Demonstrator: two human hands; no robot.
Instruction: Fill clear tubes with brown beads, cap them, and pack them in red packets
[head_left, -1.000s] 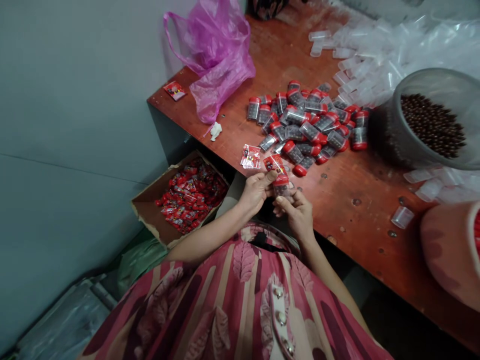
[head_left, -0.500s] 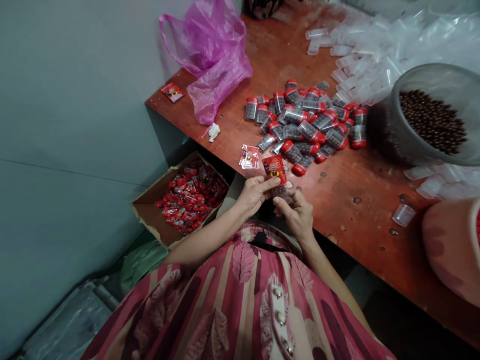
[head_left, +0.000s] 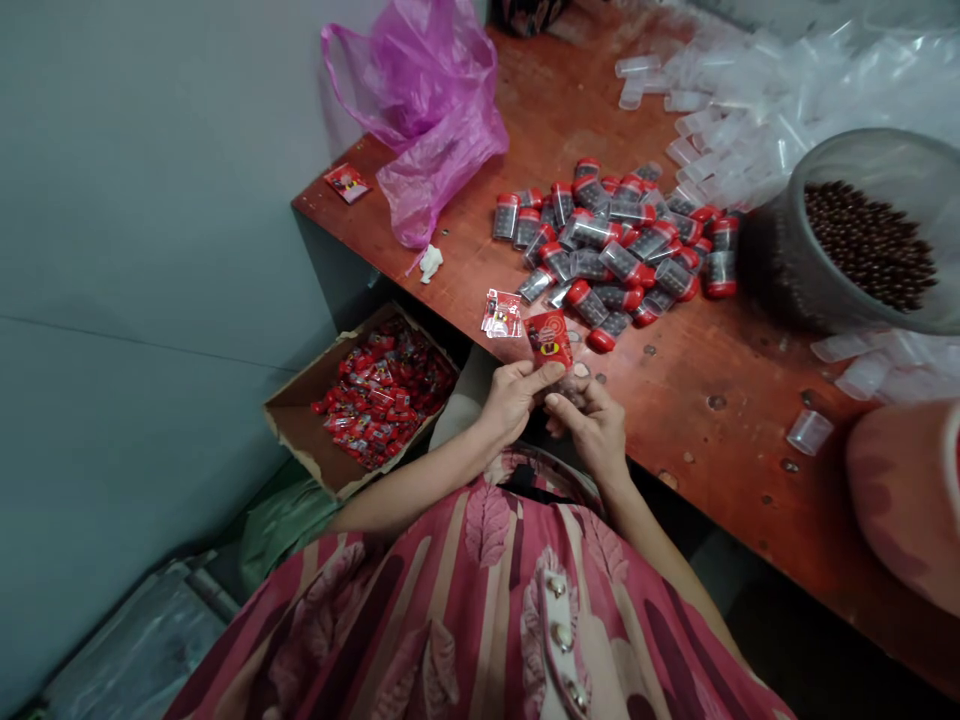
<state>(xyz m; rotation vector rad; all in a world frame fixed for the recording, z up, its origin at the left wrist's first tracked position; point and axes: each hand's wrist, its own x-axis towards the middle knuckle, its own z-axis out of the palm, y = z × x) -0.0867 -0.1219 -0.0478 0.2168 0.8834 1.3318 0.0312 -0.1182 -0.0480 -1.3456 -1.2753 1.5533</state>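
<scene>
Red foil sachet (head_left: 548, 338) is resting on a clear plastic tube (head_left: 571, 390); we're pinching both, left hand (head_left: 514, 400) and right hand (head_left: 589, 430) fingers curled, just beside the desk (head_left: 712, 440).

The sachet (head_left: 548, 338) was bright red with a white swirl and a small yellow-and-black emblem. The bench (head_left: 675, 420) was a rusty reddish-brown, blotched with dark spots. At its far left lay a magenta plastic bag (head_left: 435, 130). The bottles (head_left: 600, 255) at centre showed red caps and near-black contents, and at right a grey tub (head_left: 772, 270) held dark brown balls (head_left: 870, 245). The near dress (head_left: 487, 610) carried pink and maroon stripes with a leaf pattern.
</scene>
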